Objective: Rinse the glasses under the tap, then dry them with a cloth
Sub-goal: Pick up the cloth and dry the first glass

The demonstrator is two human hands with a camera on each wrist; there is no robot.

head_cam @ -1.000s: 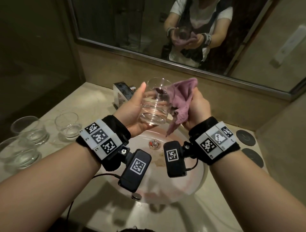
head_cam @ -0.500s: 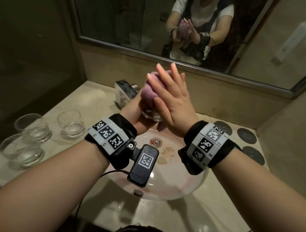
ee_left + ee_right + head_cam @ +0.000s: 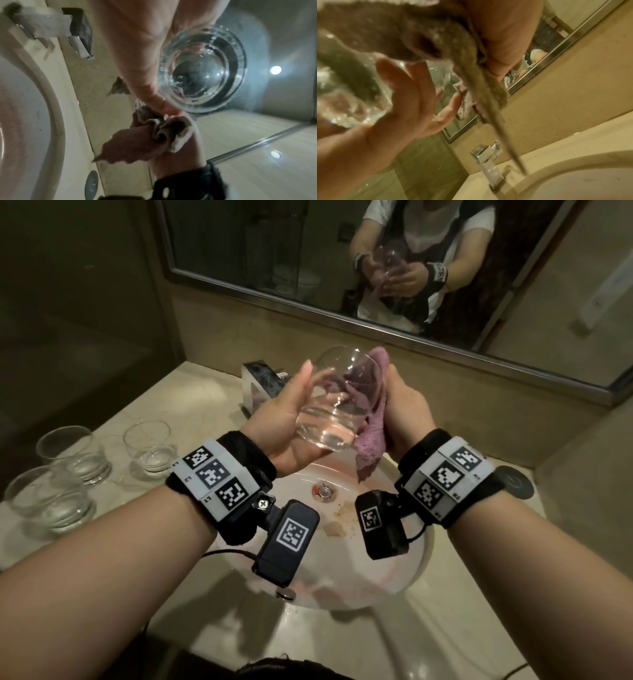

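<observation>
A clear round glass (image 3: 337,405) is held tilted over the sink, its mouth facing up and away. My left hand (image 3: 286,426) cradles its base, thumb up one side and fingers behind it. My right hand (image 3: 406,412) grips a pink cloth (image 3: 368,436) against the glass's right side. Part of the cloth is tucked into the glass and a tail hangs below. From the left wrist, the glass (image 3: 202,75) base faces the camera with the cloth (image 3: 154,139) under it. The right wrist view has the cloth (image 3: 402,33) close up, beside the left hand (image 3: 402,101).
Three more clear glasses (image 3: 73,453) (image 3: 149,446) (image 3: 48,508) stand on the counter to the left. A square chrome tap (image 3: 260,381) sits behind the white basin (image 3: 424,546). Dark round coasters (image 3: 513,482) lie at the right. A mirror (image 3: 445,251) hangs on the back wall.
Half a second ago my right hand lay flat over the cloth on the glass's mouth. It has since swung back to the right side, gripping the cloth, and the glass shows again.
</observation>
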